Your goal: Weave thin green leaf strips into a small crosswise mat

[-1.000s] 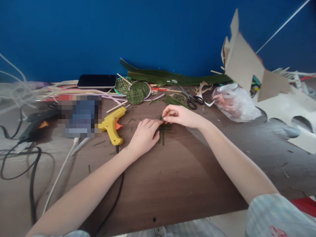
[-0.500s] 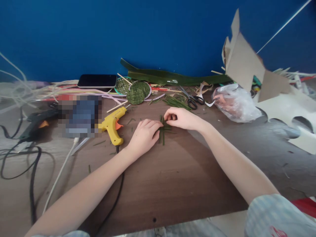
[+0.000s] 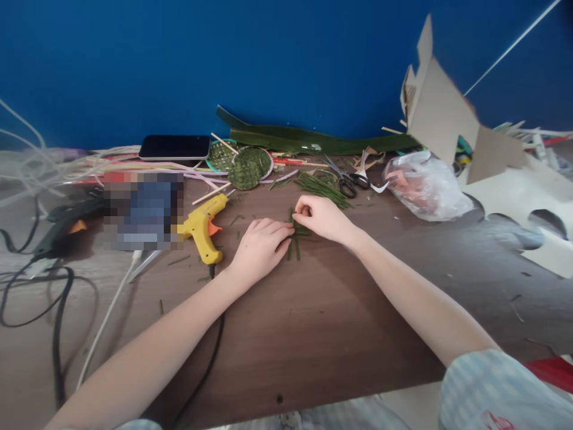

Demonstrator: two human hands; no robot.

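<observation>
On the brown table, several narrow green leaf strips (image 3: 297, 237) lie crossed over one another. My left hand (image 3: 262, 245) rests low at their left side, its index finger and thumb holding the crossed strips at the edge. From the right, my right hand (image 3: 320, 216) pinches at a strip with thumb and index finger, the other fingers curled; the strip's end is mostly hidden. Behind my right hand lies a bundle of cut green strips (image 3: 323, 189). Two round woven green pieces (image 3: 248, 168) with pale rims sit behind my left hand.
A yellow glue gun (image 3: 206, 226) lies left of my left hand, its cord running forward. Black-handled scissors (image 3: 347, 184), a long green leaf (image 3: 322, 142), a plastic bag (image 3: 427, 186) and cut cardboard (image 3: 443, 107) stand farther back. A phone (image 3: 174, 147) lies back left.
My right hand has shifted slightly left, its fingertips closer to my left fingertips over the strips. The lower strip ends have spread a little. My left hand has hardly moved.
</observation>
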